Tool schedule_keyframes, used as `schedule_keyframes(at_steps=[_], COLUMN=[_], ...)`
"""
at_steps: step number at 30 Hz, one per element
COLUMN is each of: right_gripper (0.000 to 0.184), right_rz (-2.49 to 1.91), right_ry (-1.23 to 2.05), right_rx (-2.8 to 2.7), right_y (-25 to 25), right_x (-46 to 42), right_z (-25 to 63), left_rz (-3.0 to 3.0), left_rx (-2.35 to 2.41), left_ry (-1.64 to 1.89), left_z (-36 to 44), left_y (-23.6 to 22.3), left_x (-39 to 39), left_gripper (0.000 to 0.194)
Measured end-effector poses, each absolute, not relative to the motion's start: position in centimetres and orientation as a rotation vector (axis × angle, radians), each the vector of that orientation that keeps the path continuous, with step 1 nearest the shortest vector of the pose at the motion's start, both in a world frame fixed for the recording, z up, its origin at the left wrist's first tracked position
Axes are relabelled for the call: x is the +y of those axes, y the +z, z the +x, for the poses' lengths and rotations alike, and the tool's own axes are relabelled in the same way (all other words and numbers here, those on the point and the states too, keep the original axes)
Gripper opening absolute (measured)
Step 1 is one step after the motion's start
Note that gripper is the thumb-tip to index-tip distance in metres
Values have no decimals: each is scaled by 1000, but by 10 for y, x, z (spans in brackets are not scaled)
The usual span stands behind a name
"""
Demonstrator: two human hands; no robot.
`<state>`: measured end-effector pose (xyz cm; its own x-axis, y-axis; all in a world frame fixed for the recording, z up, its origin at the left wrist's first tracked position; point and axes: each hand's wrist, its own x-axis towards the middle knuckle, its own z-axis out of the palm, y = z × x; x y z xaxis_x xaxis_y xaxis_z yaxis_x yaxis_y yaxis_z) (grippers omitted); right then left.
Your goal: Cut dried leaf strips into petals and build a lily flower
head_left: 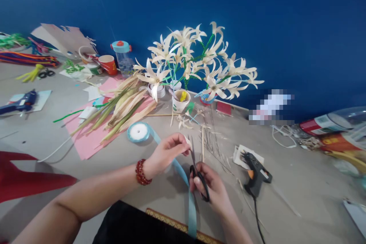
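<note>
Scissors with black handles are in my right hand, its fingers wrapped through the loops and the blades pointing up and away. My left hand, with a red bead bracelet at the wrist, pinches a small pale strip, which looks like corn husk, right beside the scissor blades. Whether the blades touch the strip I cannot tell. A light blue ribbon runs from its spool beneath my left hand and down to the table's near edge.
Dried corn husks lie on pink paper at left. Husk flowers stand in cups by the blue wall. A black glue gun with its cord lies right; a dark blue one lies far left. Thin wires are scattered behind my hands.
</note>
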<state>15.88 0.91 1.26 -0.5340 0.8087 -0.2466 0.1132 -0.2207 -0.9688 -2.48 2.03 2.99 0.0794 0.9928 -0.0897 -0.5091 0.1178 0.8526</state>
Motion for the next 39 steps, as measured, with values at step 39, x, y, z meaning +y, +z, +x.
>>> schedule_keyframes(at_steps=[39], right_gripper=[52], right_rz=[-1185], right_ry=[1778], right_rx=[-1588], right_y=[7], right_x=[9], right_z=[160], left_rz=[861], left_rx=[822], left_ry=[1289], left_z=[-29], left_y=[28], left_x=[22], left_gripper=[15])
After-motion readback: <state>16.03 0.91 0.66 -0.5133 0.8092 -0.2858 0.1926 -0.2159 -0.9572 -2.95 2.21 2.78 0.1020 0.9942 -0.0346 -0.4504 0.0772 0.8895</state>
